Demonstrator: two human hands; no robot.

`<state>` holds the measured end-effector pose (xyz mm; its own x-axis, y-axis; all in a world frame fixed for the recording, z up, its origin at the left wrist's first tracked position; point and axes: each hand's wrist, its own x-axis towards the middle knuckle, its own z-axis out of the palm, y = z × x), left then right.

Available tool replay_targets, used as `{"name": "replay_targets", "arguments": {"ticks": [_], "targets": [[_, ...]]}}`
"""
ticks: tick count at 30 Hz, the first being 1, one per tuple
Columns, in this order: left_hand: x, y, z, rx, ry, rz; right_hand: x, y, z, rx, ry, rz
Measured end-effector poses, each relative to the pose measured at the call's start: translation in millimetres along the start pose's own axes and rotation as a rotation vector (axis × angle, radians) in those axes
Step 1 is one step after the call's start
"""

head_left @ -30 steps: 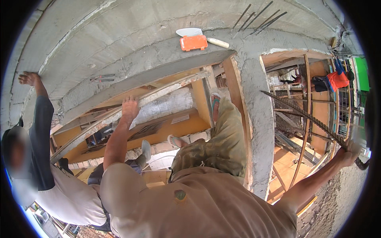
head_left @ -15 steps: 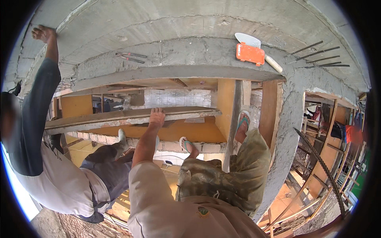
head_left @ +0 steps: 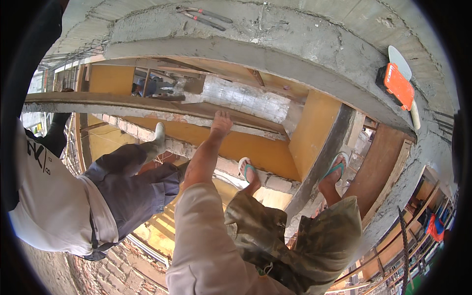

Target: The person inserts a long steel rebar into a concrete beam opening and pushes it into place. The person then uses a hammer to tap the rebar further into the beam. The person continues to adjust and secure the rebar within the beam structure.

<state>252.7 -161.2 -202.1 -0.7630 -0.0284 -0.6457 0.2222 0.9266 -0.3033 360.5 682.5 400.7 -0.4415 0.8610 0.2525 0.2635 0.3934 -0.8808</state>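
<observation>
My left hand (head_left: pixel 222 123) is closed over the upper edge of a long wooden plank (head_left: pixel 162 111) with cement crusted along its side. The plank spans the gap below a grey concrete beam (head_left: pixel 275 61), its left end near a co-worker. Dark fingertips (head_left: pixel 67 90), seemingly the co-worker's, show at the plank's far side there. My right hand is out of the picture. My feet in flip-flops (head_left: pixel 249 169) stand apart, one on a brick wall top (head_left: pixel 278 183).
On the beam lie red-handled pincers (head_left: pixel 204 17), an orange case (head_left: pixel 399 86) and a trowel (head_left: pixel 399 61). The co-worker (head_left: pixel 64 196) is close at my left. A twisted steel bar (head_left: pixel 404 246) stands at lower right. A tiled floor (head_left: pixel 246 96) lies below.
The view has swung, shifting the trowel and pincers rightward and the pincers up. My left hand keeps its hold on the plank. A forearm at the lower right has left the picture.
</observation>
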Motion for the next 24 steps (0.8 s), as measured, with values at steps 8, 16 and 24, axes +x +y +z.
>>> {"name": "replay_targets", "arguments": {"ticks": [8,16,24], "targets": [[44,-9,18,0.015,-0.13,0.011,-287,238,206,-0.372,-0.625,0.514],[34,-4,20,-0.011,0.004,-0.112,-277,237,260,-0.33,-0.714,0.427],[-76,84,-114,-0.831,-0.004,0.091,-13,-2,95,0.029,-0.194,-0.001]]}}
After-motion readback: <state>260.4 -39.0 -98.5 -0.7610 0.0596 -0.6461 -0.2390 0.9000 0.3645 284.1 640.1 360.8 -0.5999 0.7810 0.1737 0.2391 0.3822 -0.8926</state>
